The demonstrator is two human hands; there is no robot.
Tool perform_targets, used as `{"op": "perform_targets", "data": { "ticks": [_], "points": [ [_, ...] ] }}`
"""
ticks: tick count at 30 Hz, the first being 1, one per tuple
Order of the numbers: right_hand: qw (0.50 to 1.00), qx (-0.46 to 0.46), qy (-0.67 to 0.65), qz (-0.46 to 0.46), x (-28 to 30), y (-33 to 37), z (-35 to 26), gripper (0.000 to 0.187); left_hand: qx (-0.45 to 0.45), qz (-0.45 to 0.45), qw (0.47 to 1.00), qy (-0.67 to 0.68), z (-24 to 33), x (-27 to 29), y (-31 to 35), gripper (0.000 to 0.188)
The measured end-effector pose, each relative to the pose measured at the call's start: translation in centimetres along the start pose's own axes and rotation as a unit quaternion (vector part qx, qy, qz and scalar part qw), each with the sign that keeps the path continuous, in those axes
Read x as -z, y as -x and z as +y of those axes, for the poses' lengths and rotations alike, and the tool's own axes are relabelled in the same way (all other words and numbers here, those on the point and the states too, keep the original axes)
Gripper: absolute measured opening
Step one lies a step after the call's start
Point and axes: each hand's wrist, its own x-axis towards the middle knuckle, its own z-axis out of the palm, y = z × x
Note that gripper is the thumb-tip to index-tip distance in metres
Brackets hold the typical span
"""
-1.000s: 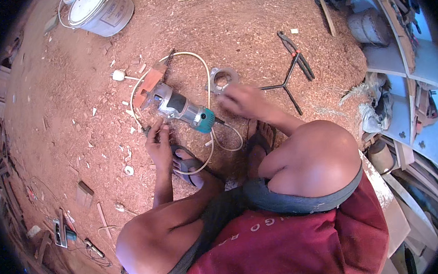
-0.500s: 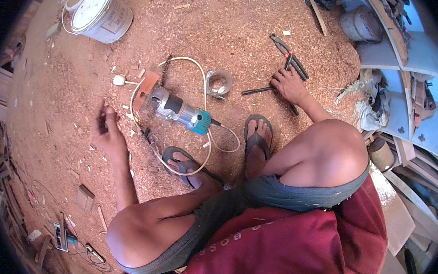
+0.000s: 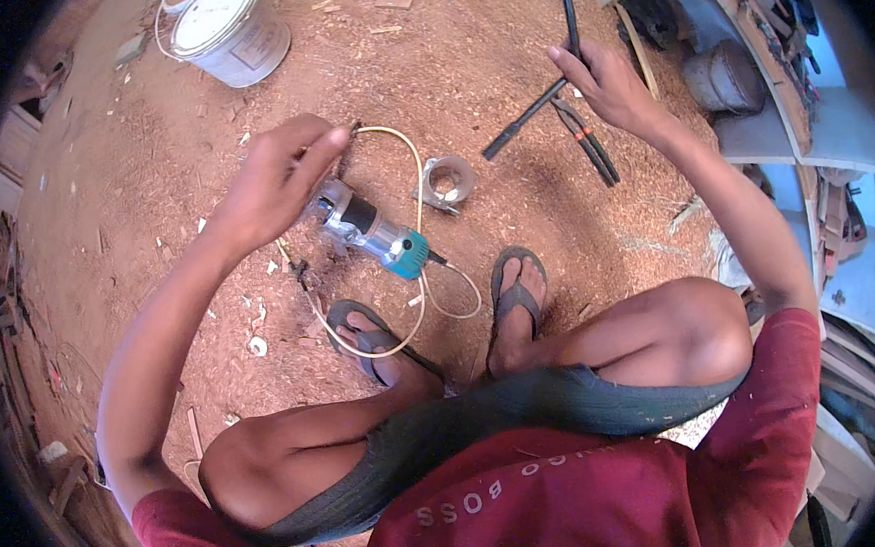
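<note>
My right hand [image 3: 612,87] is wrapped around a black Y-shaped socket wrench [image 3: 526,116], raised above the floor. One arm of it points away from me and another slants to the lower left; the hand covers the rest. Pliers [image 3: 587,142] with red and black handles lie on the ground just below that hand. My left hand [image 3: 276,178] hangs over the head of a trim router [image 3: 375,232], thumb apart from the partly bent fingers, with nothing visible in it. The router, silver with a teal end, lies on its side inside a loop of its pale cord [image 3: 418,164].
A clear round router base [image 3: 447,181] lies right of the router. A white bucket [image 3: 235,45] stands far left. Wood shavings cover the floor. Shelves [image 3: 750,134] with tools and a tub line the right side. My sandalled feet [image 3: 517,294] stand close to the cord.
My right hand has lifted the wrench off the floor, up and away, leaving the pliers behind. My left hand has swung forward and right, over the router's head, hiding the reddish block there.
</note>
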Motion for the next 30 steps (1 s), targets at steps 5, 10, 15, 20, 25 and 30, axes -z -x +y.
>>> {"op": "perform_targets", "data": {
  "ticks": [5,10,15,20,25,30],
  "points": [
    [0.916,-0.139,-0.356,-0.120,-1.7,-1.6,-6.4,0.033,-0.010,0.094,0.992,0.080,-1.8,-4.0,-0.9,0.035],
    [0.822,-0.161,-0.532,-0.123,-2.9,-0.2,-10.1,0.037,0.046,0.180,0.958,0.218,-3.4,-5.9,-1.3,0.043],
    [0.862,-0.064,-0.480,-0.150,-3.7,0.2,-10.7,0.040,0.031,0.138,0.974,0.179,-3.2,-7.1,0.0,0.039],
    [0.892,-0.019,-0.437,-0.115,-4.7,0.5,-11.1,0.035,0.006,0.175,0.968,0.179,-2.6,-7.2,0.7,0.035],
    [0.937,0.025,-0.335,-0.098,-4.1,0.8,-9.4,0.031,0.049,0.108,0.984,0.136,-3.8,-7.3,-0.3,0.029],
    [0.965,-0.027,-0.256,0.049,-7.0,1.6,-7.3,0.032,-0.062,-0.009,0.996,-0.062,-5.4,-10.4,-0.6,0.042]
  ]
}}
